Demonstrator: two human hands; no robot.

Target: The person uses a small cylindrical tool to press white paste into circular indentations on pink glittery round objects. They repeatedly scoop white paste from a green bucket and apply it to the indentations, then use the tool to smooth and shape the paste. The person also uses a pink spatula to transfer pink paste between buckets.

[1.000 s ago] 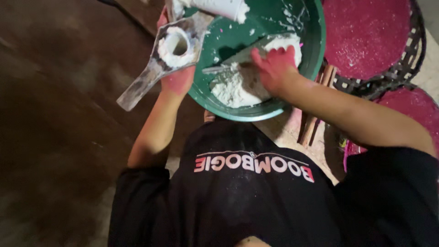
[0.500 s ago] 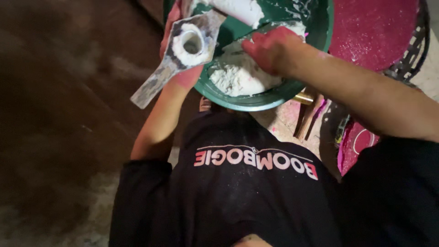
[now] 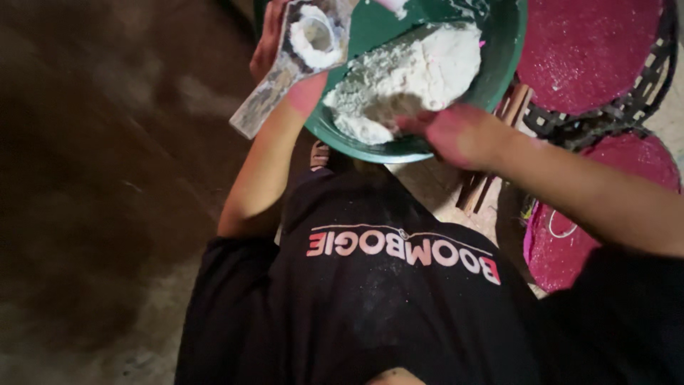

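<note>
Your left hand (image 3: 281,53) grips a flat metal mould (image 3: 296,60), fingers closed around it, a ring of white paste (image 3: 313,32) sitting in its round hollow. The mould tilts over the rim of the green basin (image 3: 499,64). Your right hand (image 3: 452,132) rests at the basin's near edge, touching the heap of white powder (image 3: 417,75); its fingers are blurred, so I cannot tell their state. 2 pink round mats (image 3: 588,50) lie beside the basin.

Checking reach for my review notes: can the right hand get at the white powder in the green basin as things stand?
Probably yes. The right hand is at the green basin near rim, right beside the white powder, with nothing between them; the left hand, holding a metal mould, stays aside.
</note>
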